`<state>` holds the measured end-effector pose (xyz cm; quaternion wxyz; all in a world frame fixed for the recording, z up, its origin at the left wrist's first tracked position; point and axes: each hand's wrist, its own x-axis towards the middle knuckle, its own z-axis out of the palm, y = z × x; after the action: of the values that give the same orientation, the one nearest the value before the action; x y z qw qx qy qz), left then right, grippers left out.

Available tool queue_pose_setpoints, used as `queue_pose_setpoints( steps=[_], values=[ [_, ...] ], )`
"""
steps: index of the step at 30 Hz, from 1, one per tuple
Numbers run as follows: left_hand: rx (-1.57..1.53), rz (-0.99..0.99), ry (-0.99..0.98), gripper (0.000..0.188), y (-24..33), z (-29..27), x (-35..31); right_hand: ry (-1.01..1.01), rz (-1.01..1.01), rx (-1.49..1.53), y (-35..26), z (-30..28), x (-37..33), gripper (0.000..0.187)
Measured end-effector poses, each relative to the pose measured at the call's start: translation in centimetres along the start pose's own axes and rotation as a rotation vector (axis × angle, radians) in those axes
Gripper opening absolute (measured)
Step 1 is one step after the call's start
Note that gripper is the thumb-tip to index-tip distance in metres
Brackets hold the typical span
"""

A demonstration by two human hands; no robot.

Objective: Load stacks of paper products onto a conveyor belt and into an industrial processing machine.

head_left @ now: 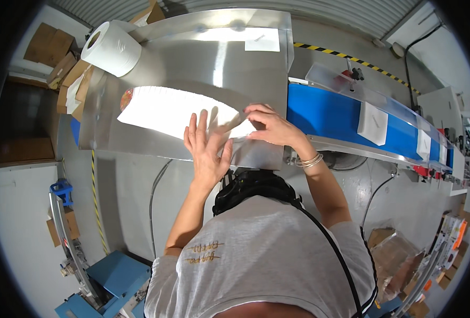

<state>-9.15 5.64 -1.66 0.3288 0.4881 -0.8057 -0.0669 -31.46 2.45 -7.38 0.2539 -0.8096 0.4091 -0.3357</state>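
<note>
On the metal table [155,143] lies a long, overlapping row of thin white sheets or flat packets [166,111], slanting down toward the right. A colourful reddish patch shows at its far left end. My left hand [206,146] rests on the row near its right end, fingers spread and thumb apart. Beside it, my right hand [271,126] has its fingers and thumb closed on the edge of the rightmost white sheet [242,130], which is lifted and bent a little. Whether it is paper or a packet, I cannot tell.
A large white roll [111,50] stands at the table's back left, and a white sheet [262,40] sits at the back. A blue conveyor belt [325,111] adjoins on the right, carrying white flat pieces [373,124] behind a clear guard. Cardboard boxes [47,45] are at left.
</note>
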Motion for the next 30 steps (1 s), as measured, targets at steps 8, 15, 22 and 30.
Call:
queue_pose_setpoints(
  steps=[8,15,22,30],
  values=[
    [0.024,-0.09,0.071,0.031,-1.5,0.1,-0.3,0.575,0.91,0.175,5.6,-5.7,-7.7,0.035],
    [0.028,-0.073,0.064,0.027,-1.4,0.3,-0.1,0.662,0.569,-0.755,4.4,-7.7,-8.4,0.045],
    [0.072,0.022,-0.035,0.022,-1.3,0.0,0.4,-0.063,0.246,0.229,-2.6,-1.6,1.5,0.051],
    [0.034,-0.112,0.024,0.031,-2.5,-0.5,0.7,0.162,0.63,0.649,0.9,-0.7,-2.1,0.033]
  ],
)
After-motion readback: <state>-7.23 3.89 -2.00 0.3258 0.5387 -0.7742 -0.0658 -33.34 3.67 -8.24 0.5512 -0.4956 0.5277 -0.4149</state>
